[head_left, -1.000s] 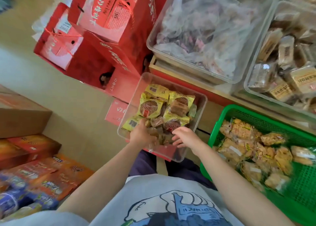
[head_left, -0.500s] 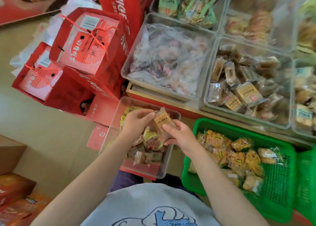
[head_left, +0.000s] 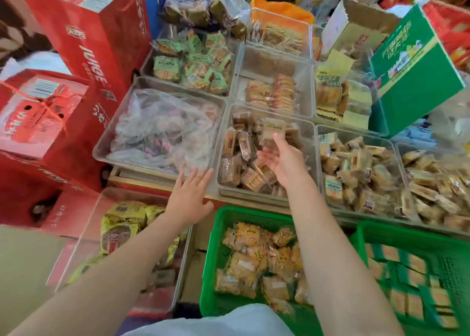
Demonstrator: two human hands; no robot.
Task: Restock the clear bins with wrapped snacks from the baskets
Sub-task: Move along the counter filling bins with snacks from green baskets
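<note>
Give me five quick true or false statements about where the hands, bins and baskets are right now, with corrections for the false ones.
1. The right hand is over a clear bin of brown-wrapped snacks. True.
2. The left hand grips a yellow packet. False: its fingers are spread and it holds nothing.
3. A wrapped snack is at the right hand's fingertips. True.
4. The basket nearest the person is red. False: it is green.
5. The bin with the loose plastic bag lies right of the right hand. False: it lies left of it.
</note>
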